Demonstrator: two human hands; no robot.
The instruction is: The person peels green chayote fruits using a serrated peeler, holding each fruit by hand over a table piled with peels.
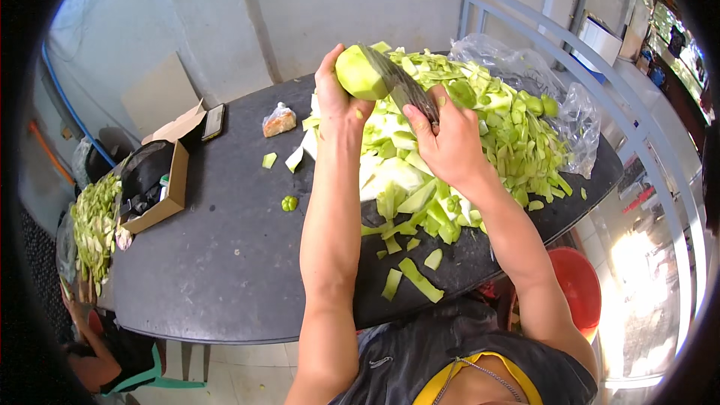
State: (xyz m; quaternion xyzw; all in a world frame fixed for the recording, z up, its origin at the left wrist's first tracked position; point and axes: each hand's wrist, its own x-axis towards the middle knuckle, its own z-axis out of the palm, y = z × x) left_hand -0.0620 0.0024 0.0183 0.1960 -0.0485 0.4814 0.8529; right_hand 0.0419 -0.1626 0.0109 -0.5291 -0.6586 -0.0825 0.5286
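My left hand (333, 90) grips a pale green, partly peeled fruit or vegetable (360, 74), raised over the black table (225, 264). A broad dark-bladed knife (402, 81) is in my right hand (453, 138), its blade slanting up to the right side of the fruit, where it appears to touch. Motion blurs the blade. Beneath both hands spreads a large heap of green and whitish peels and slices (506, 135). Loose peel strips (421, 280) lie at the table's near edge.
Left on the table are a cardboard box (179, 191) with black items, a phone (214, 122), a small plastic-wrapped item (278, 120) and a green piece (289, 203). Clear plastic (579, 129) lies right, near a metal railing (641, 129) and red bucket (576, 287). Another person's arm (95, 340) shows lower left.
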